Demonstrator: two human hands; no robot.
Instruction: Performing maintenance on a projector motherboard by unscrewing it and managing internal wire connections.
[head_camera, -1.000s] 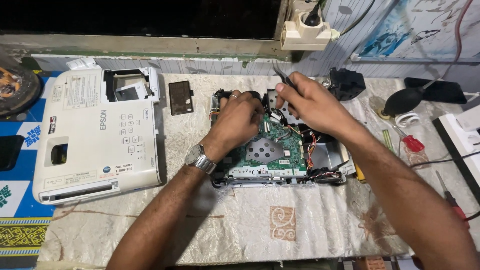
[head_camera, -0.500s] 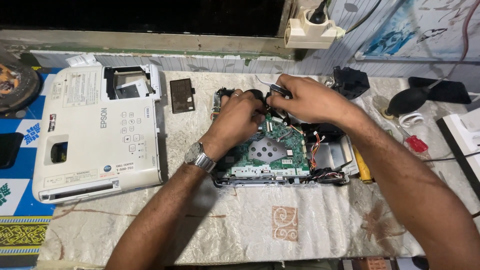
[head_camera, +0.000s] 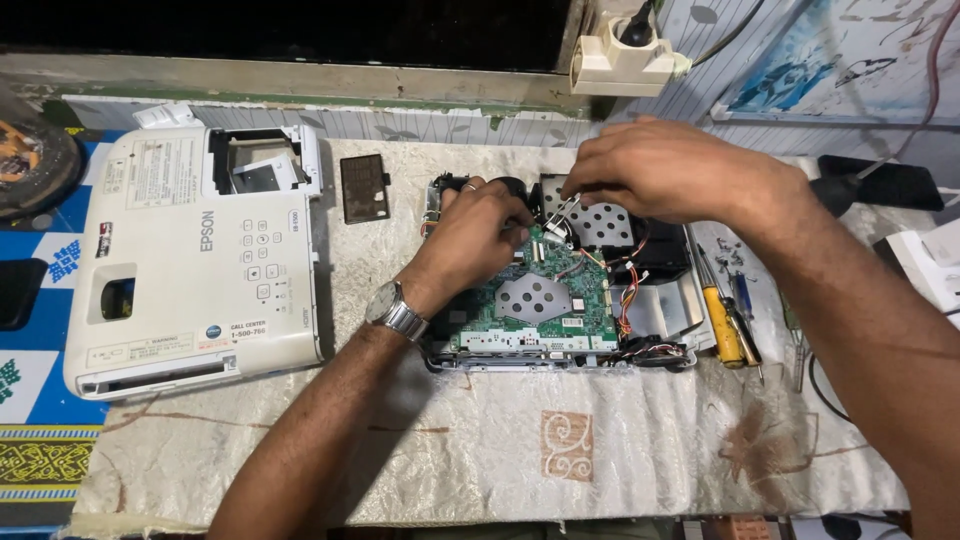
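Fingertips of the right hand (head_camera: 680, 172) pinch a thin metal tool, seemingly tweezers (head_camera: 563, 208), whose tips angle down toward the far edge of the green circuit board (head_camera: 540, 300); the fingers are closed tight on the tool, the likely reason being fine work among small connectors. The left hand (head_camera: 480, 232) rests curled over the far left part of the opened projector chassis (head_camera: 560, 345), fingers bent and pressing down near the lens end, apparently steadying the unit; whether they grip any part cannot be told, since the knuckles hide the tips. A metal wristwatch (head_camera: 397, 310) sits on that wrist. The chassis lies near the middle of the cloth-covered table (head_camera: 500, 450), toward its far edge, board facing up with red and white wires (head_camera: 628, 290) trailing at its right side. The removed white top cover (head_camera: 190, 260) is set aside at the table's left edge, and a small dark panel (head_camera: 364, 187) lies between cover and chassis. Screwdrivers, one with a yellow handle (head_camera: 722, 325), wait along the right of the chassis within reach, loose screws (head_camera: 733, 255) just beyond them. A wall socket (head_camera: 620, 55) sits above the far edge
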